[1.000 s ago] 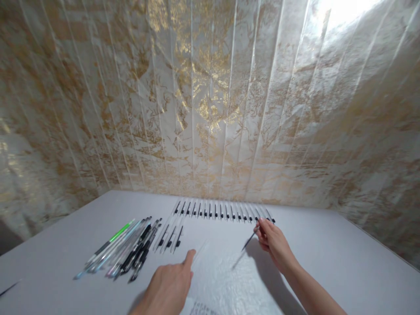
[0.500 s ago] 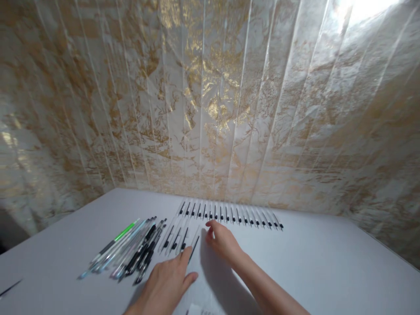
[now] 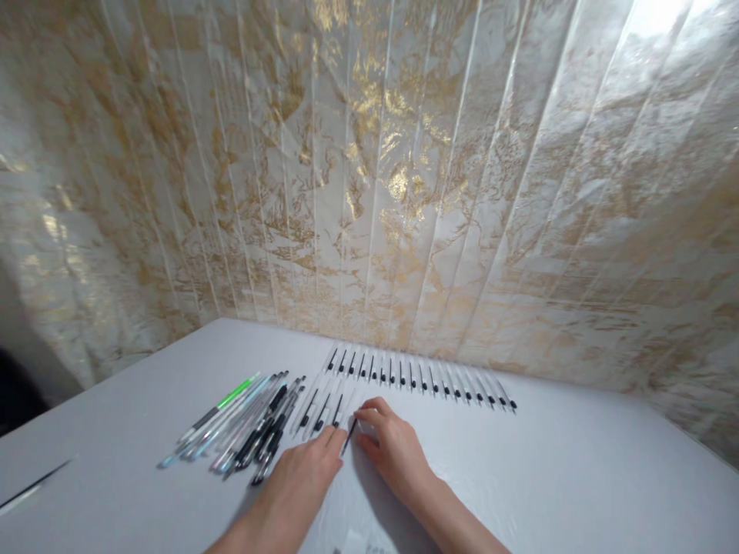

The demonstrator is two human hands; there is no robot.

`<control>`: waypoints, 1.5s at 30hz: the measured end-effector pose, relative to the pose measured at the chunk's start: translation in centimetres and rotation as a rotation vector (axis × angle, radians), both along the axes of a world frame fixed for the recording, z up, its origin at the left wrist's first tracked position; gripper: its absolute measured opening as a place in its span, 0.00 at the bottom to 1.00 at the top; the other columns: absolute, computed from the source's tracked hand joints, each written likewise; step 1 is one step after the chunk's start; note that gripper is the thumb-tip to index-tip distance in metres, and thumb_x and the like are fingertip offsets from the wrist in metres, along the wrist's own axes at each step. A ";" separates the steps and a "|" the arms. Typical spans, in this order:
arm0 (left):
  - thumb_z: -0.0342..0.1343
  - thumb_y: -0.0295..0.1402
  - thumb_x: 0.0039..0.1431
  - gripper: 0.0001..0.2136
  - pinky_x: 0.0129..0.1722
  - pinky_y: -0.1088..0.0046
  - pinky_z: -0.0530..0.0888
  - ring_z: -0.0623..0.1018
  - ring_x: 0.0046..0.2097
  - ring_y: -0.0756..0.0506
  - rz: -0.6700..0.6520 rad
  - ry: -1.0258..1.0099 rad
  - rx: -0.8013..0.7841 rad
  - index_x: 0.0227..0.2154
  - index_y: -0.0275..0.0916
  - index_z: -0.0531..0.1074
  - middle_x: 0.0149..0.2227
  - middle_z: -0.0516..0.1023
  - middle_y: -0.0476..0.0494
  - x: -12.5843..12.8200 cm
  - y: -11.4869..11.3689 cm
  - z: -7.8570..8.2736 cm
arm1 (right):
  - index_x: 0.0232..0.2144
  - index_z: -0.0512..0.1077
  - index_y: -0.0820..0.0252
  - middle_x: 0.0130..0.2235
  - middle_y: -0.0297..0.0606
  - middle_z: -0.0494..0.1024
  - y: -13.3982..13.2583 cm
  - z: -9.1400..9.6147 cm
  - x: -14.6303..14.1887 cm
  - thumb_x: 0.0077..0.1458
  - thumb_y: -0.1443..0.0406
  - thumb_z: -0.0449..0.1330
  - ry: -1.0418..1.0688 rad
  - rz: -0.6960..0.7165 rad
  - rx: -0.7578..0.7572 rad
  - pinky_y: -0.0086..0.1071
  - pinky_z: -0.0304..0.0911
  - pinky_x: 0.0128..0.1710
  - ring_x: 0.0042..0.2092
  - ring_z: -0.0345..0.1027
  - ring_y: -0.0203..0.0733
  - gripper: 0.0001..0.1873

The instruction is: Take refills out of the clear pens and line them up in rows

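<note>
A slim clear pen with a dark core lies on the white table between my two hands. My left hand is at its lower end, fingers drawn together against it. At the upper end is my right hand, its fingertips closed on the pen. Just left of it lie a few similar clear pens, side by side and slanted; my left fingers partly cover the nearest one's lower end. Beyond my hands runs a long row of matching clear pens with black ends.
A loose heap of mixed pens, one with a bright green barrel, lies left of my hands. A thin dark stick is at the table's left edge. Behind the table hangs a gold-patterned shiny sheet.
My right hand has come down and closed on the upper end of the slim pen. My left hand's thumb has drawn in towards its fingers. The view has shifted slightly left.
</note>
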State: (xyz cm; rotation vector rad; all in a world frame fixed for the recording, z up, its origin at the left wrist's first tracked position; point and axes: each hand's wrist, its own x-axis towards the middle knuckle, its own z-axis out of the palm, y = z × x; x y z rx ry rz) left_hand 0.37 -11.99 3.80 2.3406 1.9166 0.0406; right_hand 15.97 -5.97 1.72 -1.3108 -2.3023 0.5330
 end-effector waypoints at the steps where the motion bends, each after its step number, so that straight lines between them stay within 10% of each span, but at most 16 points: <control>1: 0.44 0.19 0.60 0.18 0.39 0.66 0.77 0.81 0.42 0.41 -0.003 -0.007 0.008 0.47 0.40 0.70 0.45 0.77 0.43 -0.1 0.1 -0.2 | 0.46 0.75 0.55 0.50 0.38 0.74 0.0 -0.1 0.0 0.53 0.73 0.56 0.004 0.009 0.000 0.28 0.64 0.45 0.45 0.74 0.43 0.19; 32: 0.44 0.20 0.63 0.17 0.37 0.70 0.78 0.81 0.41 0.43 -0.076 -0.017 0.117 0.50 0.41 0.69 0.47 0.76 0.44 -0.1 1.2 -1.8 | 0.48 0.74 0.55 0.53 0.36 0.75 -0.1 -0.3 -0.1 0.53 0.75 0.50 0.004 0.090 0.075 0.30 0.67 0.49 0.49 0.73 0.41 0.23; 45: 0.51 0.25 0.61 0.14 0.37 0.65 0.78 0.81 0.42 0.40 0.004 0.000 0.093 0.49 0.42 0.69 0.52 0.71 0.41 -1.4 0.6 0.4 | 0.50 0.73 0.58 0.55 0.37 0.74 -0.1 -0.2 0.1 0.53 0.76 0.51 -0.016 0.059 0.084 0.33 0.66 0.52 0.51 0.72 0.44 0.24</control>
